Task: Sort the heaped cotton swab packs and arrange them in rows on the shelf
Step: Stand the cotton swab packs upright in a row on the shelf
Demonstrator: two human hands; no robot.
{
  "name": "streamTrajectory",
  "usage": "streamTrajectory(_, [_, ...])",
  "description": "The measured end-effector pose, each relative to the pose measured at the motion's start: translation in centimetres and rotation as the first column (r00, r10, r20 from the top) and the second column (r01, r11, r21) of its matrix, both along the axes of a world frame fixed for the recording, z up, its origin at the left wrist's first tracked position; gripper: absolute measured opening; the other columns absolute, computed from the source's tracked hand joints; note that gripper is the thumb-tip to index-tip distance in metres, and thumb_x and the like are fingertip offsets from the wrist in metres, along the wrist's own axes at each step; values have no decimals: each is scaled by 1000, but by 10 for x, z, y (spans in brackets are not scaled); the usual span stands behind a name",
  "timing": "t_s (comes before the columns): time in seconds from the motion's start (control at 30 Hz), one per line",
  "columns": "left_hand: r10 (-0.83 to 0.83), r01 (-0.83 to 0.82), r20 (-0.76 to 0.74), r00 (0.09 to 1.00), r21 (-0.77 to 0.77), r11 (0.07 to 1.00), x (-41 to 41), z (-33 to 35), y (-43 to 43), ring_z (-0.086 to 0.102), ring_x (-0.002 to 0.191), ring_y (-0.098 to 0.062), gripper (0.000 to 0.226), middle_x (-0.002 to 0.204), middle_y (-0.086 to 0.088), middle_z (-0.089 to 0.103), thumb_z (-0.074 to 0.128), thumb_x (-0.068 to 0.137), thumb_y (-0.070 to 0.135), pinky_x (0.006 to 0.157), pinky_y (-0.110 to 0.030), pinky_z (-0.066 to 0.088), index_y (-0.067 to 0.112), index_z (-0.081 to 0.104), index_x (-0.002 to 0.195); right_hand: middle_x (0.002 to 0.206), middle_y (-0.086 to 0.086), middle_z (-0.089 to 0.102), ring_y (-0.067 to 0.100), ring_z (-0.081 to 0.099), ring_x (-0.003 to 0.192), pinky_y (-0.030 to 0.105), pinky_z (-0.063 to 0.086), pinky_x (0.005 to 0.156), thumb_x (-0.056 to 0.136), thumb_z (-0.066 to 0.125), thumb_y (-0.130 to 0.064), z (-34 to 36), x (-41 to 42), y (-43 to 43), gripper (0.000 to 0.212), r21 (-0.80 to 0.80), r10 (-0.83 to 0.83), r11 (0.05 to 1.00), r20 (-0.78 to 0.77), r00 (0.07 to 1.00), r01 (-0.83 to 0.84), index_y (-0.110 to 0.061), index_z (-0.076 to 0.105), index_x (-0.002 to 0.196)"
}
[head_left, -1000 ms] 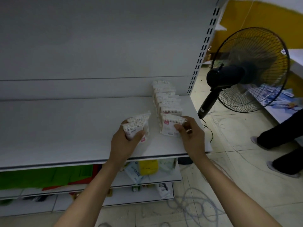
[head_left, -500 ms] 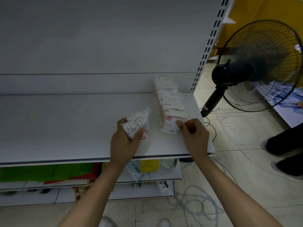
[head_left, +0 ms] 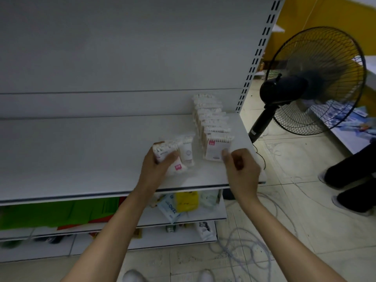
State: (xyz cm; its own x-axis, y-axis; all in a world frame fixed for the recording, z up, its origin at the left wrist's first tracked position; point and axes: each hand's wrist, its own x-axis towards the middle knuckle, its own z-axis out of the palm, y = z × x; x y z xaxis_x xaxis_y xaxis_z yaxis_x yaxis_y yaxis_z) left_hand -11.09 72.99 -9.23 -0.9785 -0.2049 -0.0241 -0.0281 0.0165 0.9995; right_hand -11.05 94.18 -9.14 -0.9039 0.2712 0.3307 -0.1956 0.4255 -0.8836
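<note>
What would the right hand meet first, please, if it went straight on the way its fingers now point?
Most likely the front pack of the row, just ahead of the right hand's fingertips; whether they touch it is unclear.

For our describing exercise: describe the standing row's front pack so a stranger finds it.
Find the right end of the grey shelf, by the black fan. A row of swab packs stands there. Only the front pack shows its full face and pink label.
</note>
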Motion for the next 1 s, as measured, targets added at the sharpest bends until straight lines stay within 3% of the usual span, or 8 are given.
streamTrajectory(0.1, [-235,228,32,971,147,962,10,12,11,70,89,-14,26,97,4,73,67,81,11,72,-23,56,20,63,105,80,4,62,10,53,63,21,43,57,83,71,-34,5,12,-21,25,-63,284,958,134,949,-278,-14,60,94])
streamTrajectory(0.23, [-360,359,-2,933,69,931,16,17,34,67,101,-10,35,110,4,70,66,85,9,80,-20,52,14,59,119,83,20,62,28,60,73,42,48,63,79,67,-43,6,15,-12,44,-114,277,958,133,952,-263,-2,58,92])
streamTrajectory(0.37, [-218,217,-27,976,-44,975,13,8,49,65,101,-7,27,108,9,68,69,87,19,81,-16,51,18,62,113,69,-4,57,4,50,58,24,41,58,86,68,-22,11,9,17,16,-143,210,972,163,964,-188,-18,56,78])
streamTrajectory(0.5, [13,-14,-10,1000,-205,979,14,-13,43,64,97,-6,30,105,9,67,71,85,31,78,-14,50,19,63,111,76,-3,59,-1,49,58,11,38,54,85,70,-22,4,-4,36,17,-32,238,971,233,943,-237,-8,60,86])
streamTrajectory(0.6, [23,-23,-5,1000,-206,978,13,-12,44,61,95,4,28,103,14,66,71,85,30,79,-15,50,23,62,111,87,4,62,2,49,62,10,40,57,85,70,-23,-5,-10,37,23,16,224,972,249,942,-236,-8,62,100])
streamTrajectory(0.67, [-1,-4,-24,1000,-216,976,14,-10,46,58,94,12,26,103,22,63,71,86,29,80,-11,49,27,61,109,85,2,62,1,52,62,9,40,57,83,72,-23,-6,-13,33,21,26,228,971,215,950,-239,-12,61,98])
streamTrajectory(0.8, [3,-5,-8,1000,-195,981,14,-11,47,61,96,6,21,104,21,63,66,90,21,82,-17,50,30,58,107,76,-9,57,-3,55,60,8,42,56,80,76,-24,-2,-16,24,27,55,213,972,179,960,-226,-18,53,93])
streamTrajectory(1.0, [14,-17,-22,1000,-183,983,12,-11,42,58,82,14,22,99,18,60,62,91,7,69,-6,47,22,54,106,68,1,45,11,39,58,17,36,52,66,85,-34,-8,-16,24,49,16,18,1000,165,986,-21,-15,41,77])
